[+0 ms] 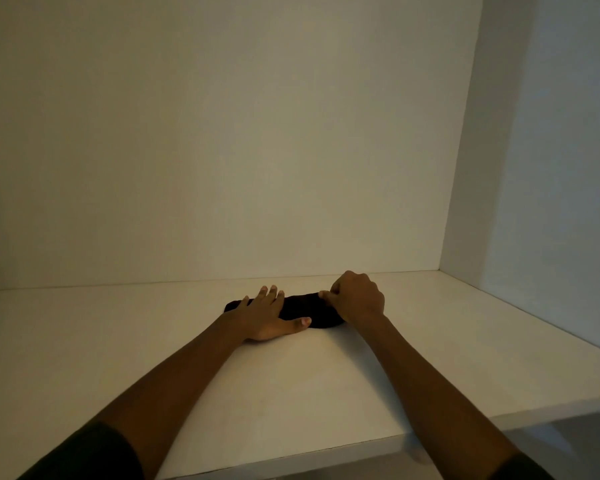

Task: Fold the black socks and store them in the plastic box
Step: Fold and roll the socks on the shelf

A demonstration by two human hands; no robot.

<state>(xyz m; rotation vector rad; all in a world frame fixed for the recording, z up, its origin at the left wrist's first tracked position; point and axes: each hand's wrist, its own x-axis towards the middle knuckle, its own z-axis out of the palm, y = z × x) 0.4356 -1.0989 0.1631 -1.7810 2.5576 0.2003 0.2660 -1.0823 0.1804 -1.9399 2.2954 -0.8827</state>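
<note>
**Two hands on the black socks, far part of shelf**

We note the black socks [300,304] lying as one long dark bundle across the white shelf [291,393], near the back wall [222,133] and well apart from the side wall [534,168] on the right.

Left hand [265,315]: palm down on the left half of the bundle, fingers [272,292] straight and spread, thumb out toward the middle, pressing flat.

Right hand [359,297]: knuckles up over the right end, its fingers curled and pinching the fabric at the far edge. We cannot tell how many layers are pinched.

Dark sleeve [94,452] on the left arm, at the bottom edge of the view.
</note>
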